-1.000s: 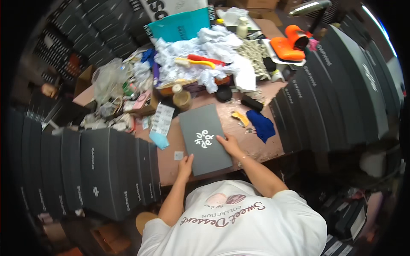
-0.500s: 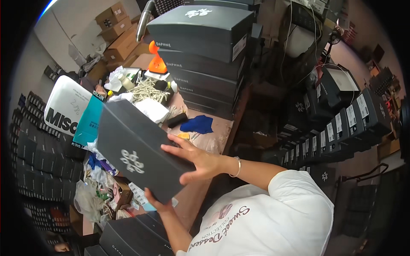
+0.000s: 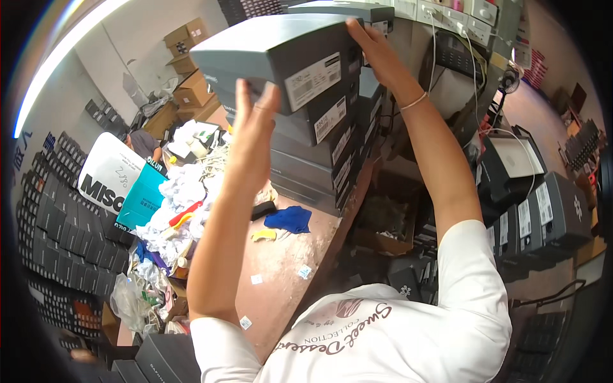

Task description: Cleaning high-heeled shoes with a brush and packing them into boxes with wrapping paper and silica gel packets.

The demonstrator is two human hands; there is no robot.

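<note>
Both my arms reach up to a dark grey shoebox (image 3: 246,60) at the top of a stack. My left hand (image 3: 255,118) grips its near side, thumb and fingers at the edge beside the white label. At the far right corner my right hand (image 3: 377,54) holds the same box. Below it stand more dark grey shoeboxes (image 3: 300,159), their labelled ends facing right. Whether the held box rests fully on the one below cannot be made out.
A pinkish table (image 3: 281,274) carries a blue cloth (image 3: 288,219), a yellow piece (image 3: 263,235) and crumpled white paper (image 3: 172,191). Labelled shoeboxes (image 3: 549,210) line the right side. An open carton (image 3: 383,223) lies below the table edge. Another person (image 3: 145,143) is at the back left.
The shoebox has moved from low in front of me up and away to the stack. My right hand went from its lid to the far corner. My left hand rose with it.
</note>
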